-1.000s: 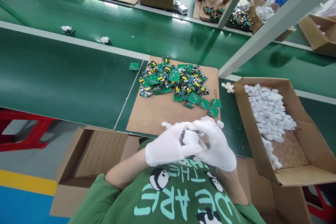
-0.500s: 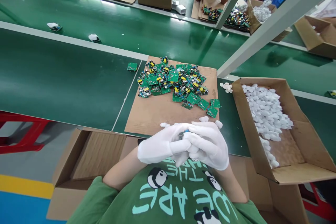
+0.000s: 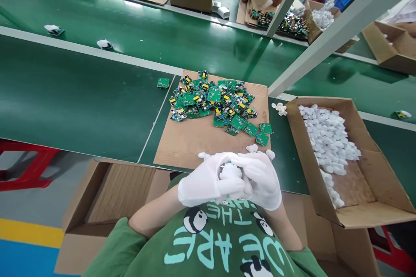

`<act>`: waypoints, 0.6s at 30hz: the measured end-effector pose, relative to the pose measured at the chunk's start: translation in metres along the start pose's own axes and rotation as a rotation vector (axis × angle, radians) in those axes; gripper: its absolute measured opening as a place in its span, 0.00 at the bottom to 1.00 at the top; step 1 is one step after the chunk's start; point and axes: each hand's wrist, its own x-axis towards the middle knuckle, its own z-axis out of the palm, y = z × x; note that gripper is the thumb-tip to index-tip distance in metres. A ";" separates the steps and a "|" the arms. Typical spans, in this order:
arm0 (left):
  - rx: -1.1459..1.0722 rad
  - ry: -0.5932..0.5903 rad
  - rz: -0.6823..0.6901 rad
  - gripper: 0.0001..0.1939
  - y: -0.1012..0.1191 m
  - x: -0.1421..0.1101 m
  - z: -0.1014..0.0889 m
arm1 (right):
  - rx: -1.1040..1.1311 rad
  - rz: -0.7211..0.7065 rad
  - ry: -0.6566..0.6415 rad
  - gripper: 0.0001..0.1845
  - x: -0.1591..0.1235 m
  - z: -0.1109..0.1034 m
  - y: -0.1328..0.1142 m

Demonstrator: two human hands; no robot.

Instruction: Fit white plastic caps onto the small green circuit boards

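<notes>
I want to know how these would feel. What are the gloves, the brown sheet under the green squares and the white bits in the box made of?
The gloves on the left hand and right hand look like thin white cloth, matte and softly creased. The brown sheet looks like plain cardboard, dull and flat. The white pieces in the box seem to be smooth moulded plastic, though they are too small to be sure.

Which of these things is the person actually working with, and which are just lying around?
In use: left hand, right hand, small white part held between them, circuit boards, box of white shells.
Lying about: empty carton, red stool.
</notes>
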 end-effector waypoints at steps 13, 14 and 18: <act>-0.011 0.113 0.047 0.16 -0.011 0.000 -0.018 | -0.075 -0.224 0.063 0.18 0.045 -0.008 -0.006; -0.043 0.104 0.070 0.20 -0.014 0.003 -0.023 | -0.056 -0.254 0.044 0.17 0.052 -0.010 -0.005; -0.095 0.091 0.234 0.43 -0.029 0.009 -0.051 | -0.058 -0.214 -0.068 0.14 0.091 -0.017 0.029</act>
